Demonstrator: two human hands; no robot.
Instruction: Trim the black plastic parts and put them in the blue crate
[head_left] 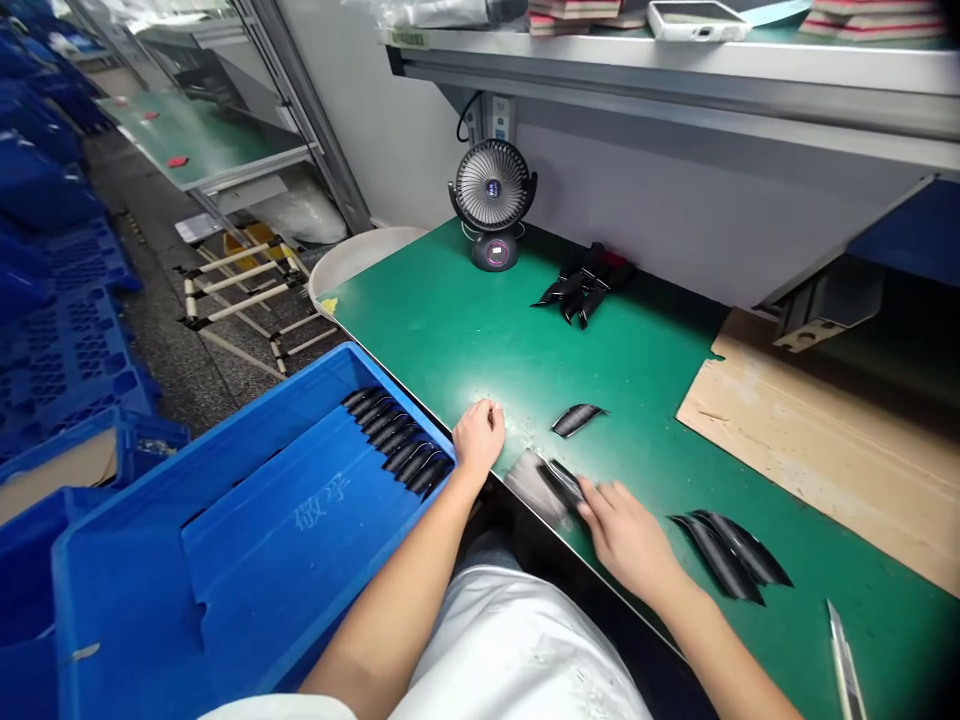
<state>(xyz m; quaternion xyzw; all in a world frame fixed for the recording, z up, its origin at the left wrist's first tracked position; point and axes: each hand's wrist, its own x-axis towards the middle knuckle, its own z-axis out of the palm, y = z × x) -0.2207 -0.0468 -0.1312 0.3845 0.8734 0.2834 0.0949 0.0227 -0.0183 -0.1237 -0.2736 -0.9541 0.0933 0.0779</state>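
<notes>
Green-topped work table (450,340) seen from the wearer's head, with two bare hands at its near edge. Left hand (478,438): fingers (487,412) loosely curled, resting at the table edge beside a blue plastic crate (247,520), nothing visible in them. Right hand (626,540): extended fingers (589,495) touch a curved black strip (564,482) lying on a grey sheet (529,487); whether they grip it cannot be told. Another curved black strip (579,420) lies just beyond. A row of black strips (397,440) sits inside the crate; a stacked black pile (731,552) lies right of the right hand, near a silver utility knife (846,660). A black desk fan (493,190) stands at the far edge.
</notes>
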